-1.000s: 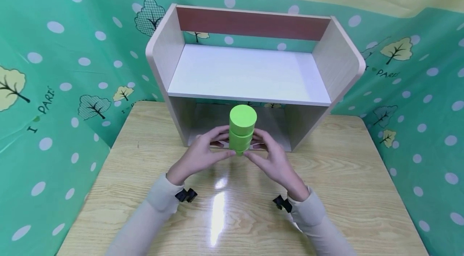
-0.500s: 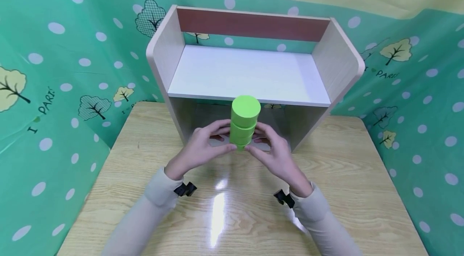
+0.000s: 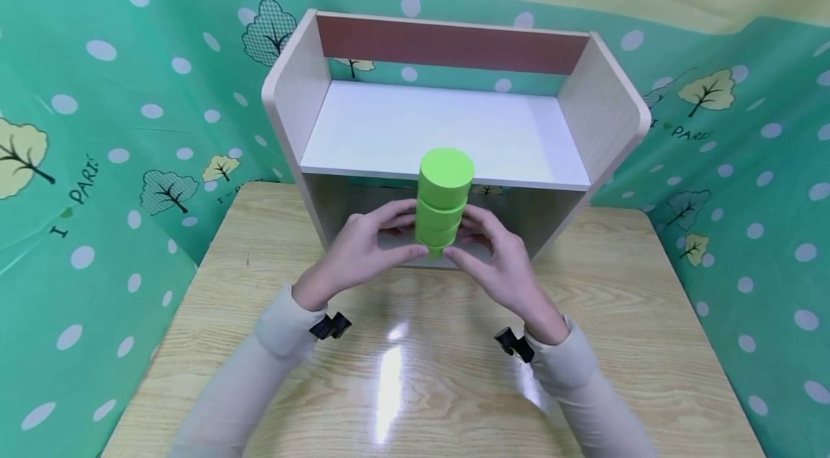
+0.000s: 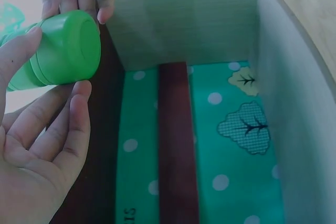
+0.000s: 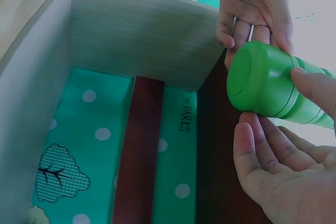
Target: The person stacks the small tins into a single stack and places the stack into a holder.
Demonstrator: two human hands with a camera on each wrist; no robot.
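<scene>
A green bottle (image 3: 446,177), cylindrical with grooves round its body, is held upright off the table in front of the shelf unit. My left hand (image 3: 363,245) grips its lower part from the left, the thumb on the near side. From the right, my right hand (image 3: 498,262) grips the same bottle, its thumb close to the left thumb. The rounded base of the bottle (image 4: 79,51) shows in the left wrist view, with fingers on both sides of it. In the right wrist view the bottle (image 5: 257,77) lies between both hands too.
A two-tier shelf unit stands behind the hands, with a white upper board (image 3: 441,130), side panels (image 3: 606,105) and a dark red back strip (image 3: 454,44). Beneath it is a wood-grain table (image 3: 259,256). Green dotted cloth (image 3: 130,83) hangs around the back and sides.
Both hands have raised the green bottle and shifted it slightly right; its top now overlaps the front edge of the upper shelf board. The grip looks the same.
</scene>
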